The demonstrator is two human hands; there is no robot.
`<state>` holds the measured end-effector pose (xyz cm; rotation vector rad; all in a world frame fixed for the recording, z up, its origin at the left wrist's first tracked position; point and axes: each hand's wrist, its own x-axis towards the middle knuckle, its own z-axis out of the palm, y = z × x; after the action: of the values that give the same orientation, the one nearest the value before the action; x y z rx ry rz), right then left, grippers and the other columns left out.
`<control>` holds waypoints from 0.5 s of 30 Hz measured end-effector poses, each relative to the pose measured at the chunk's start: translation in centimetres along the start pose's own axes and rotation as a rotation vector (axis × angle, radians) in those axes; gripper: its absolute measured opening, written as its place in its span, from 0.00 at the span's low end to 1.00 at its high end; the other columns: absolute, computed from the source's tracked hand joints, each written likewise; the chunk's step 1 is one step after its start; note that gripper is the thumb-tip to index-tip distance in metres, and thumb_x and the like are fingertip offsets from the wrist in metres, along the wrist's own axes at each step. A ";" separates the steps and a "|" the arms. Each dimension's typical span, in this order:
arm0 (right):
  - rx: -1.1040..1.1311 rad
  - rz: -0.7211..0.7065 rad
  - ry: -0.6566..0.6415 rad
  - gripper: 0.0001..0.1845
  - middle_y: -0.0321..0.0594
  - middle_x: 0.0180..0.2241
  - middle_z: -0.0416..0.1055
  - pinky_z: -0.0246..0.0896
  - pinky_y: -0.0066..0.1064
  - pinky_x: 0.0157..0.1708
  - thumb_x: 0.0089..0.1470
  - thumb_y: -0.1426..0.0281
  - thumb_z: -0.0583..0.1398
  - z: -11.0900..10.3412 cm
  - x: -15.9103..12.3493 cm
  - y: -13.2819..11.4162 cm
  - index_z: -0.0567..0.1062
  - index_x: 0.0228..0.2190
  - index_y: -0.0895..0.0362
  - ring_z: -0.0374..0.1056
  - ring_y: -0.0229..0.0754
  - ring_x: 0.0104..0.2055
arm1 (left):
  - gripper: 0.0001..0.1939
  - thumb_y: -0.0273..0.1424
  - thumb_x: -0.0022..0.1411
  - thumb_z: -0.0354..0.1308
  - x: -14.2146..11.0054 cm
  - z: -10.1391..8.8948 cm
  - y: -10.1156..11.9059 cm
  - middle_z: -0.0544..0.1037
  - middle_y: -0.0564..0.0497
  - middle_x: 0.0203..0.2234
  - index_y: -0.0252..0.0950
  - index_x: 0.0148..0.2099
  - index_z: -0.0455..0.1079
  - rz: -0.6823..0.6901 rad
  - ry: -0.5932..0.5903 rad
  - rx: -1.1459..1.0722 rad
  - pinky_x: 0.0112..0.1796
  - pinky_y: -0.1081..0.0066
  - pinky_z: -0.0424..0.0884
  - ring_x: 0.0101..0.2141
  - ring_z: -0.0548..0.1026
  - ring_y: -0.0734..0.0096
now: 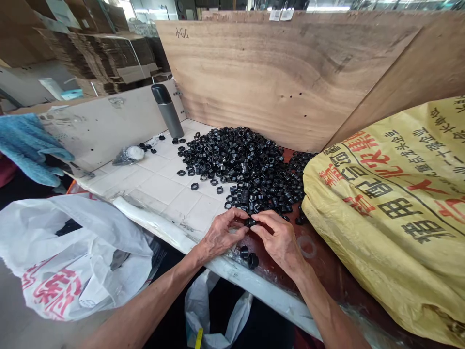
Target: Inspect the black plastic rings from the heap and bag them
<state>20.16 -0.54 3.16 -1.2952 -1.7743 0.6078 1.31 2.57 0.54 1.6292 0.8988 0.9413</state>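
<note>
Between my two hands is a small black plastic ring-like part [250, 222], pinched from both sides by the fingertips. My left hand [225, 231] grips its left side with thumb and forefinger. On its right side, my right hand [276, 237] holds it the same way. Just below the hands, a few black fittings [249, 257] lie close together near the table's front edge. Right behind my fingers rises a large heap of black plastic rings [243, 162], with several loose ones at its left. Fingers partly cover the held part, so its exact shape is unclear.
A grey flask [167, 111] stands at the back left, near a small plastic bag [129, 155]. A yellow sack [385, 208] bulges at right. Wooden boards [290, 72] wall the back. White bags hang below the table edge [218, 266], one a white sack [80, 252] at left.
</note>
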 end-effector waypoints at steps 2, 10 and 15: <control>-0.005 0.012 -0.014 0.10 0.42 0.42 0.76 0.68 0.35 0.47 0.60 0.73 0.60 0.0 0.0 0.0 0.79 0.41 0.53 0.73 0.45 0.45 | 0.12 0.24 0.61 0.59 0.1 -0.1 0.2 0.77 0.49 0.43 0.37 0.48 0.70 0.073 0.019 0.036 0.46 0.66 0.76 0.41 0.79 0.68; 0.001 0.051 -0.025 0.07 0.42 0.40 0.77 0.68 0.36 0.45 0.60 0.71 0.61 0.0 0.0 -0.4 0.79 0.40 0.53 0.73 0.45 0.43 | 0.12 0.25 0.63 0.59 0.2 -0.5 0.3 0.76 0.46 0.44 0.38 0.49 0.73 0.208 0.016 0.095 0.46 0.65 0.76 0.46 0.76 0.66; 0.020 0.119 -0.045 0.07 0.42 0.39 0.77 0.69 0.34 0.42 0.61 0.70 0.59 -0.1 -0.1 -0.8 0.78 0.39 0.53 0.73 0.45 0.41 | 0.12 0.28 0.64 0.60 0.2 -0.7 -0.2 0.76 0.45 0.45 0.38 0.50 0.74 0.286 0.019 0.093 0.48 0.62 0.75 0.47 0.76 0.64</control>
<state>19.82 -0.94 3.78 -1.3909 -1.7319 0.7243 0.74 3.01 0.55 1.8654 0.7429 1.1249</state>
